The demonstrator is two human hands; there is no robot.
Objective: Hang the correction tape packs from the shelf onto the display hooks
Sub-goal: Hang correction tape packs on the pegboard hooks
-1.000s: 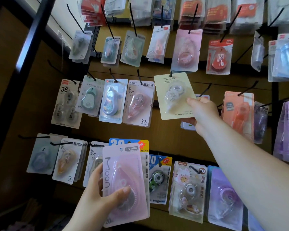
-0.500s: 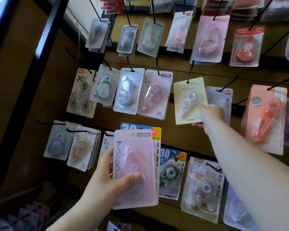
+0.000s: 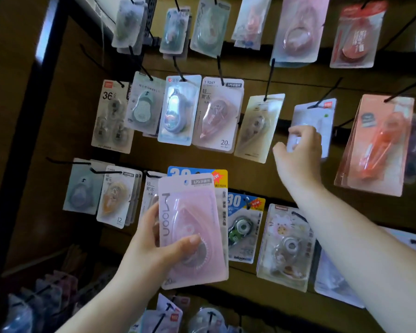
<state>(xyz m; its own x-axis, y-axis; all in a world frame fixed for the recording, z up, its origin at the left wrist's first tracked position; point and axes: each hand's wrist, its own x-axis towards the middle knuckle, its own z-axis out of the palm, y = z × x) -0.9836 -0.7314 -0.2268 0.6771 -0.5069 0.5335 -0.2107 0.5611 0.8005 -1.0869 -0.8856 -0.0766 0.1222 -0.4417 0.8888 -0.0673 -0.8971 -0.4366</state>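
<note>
Brown backing board (image 3: 262, 179) fills the view, crossed by rows of black display hooks (image 3: 269, 79) already carrying many correction tape packs; most of the stocking looks done, as far as the frame shows. On the middle row a cream pack (image 3: 258, 127) hangs from its hook, tilted, with nothing gripping it; the right hand (image 3: 298, 155) is just beside it, fingers loosely apart and empty, in front of a pale pack (image 3: 322, 116) on the next hook. The left hand (image 3: 154, 246) is clamped on a pink pack (image 3: 192, 229), thumb across its face, held in front of the lower row and not yet on any hook; by my judgement that one is next to hang (a matching pink pack (image 3: 298, 30) hangs on the top row, which may be its place). More packs lie blurred at the bottom edge, so some work likely remains. Legible writing: "Moon" down the pink pack; "36" on the far-left card (image 3: 112, 116); "T-9267" and "20" on the rose pack (image 3: 217, 114); "30" and "NEW" on the blue card (image 3: 245, 227); "12" on the orange-tape pack (image 3: 118, 200).
</note>
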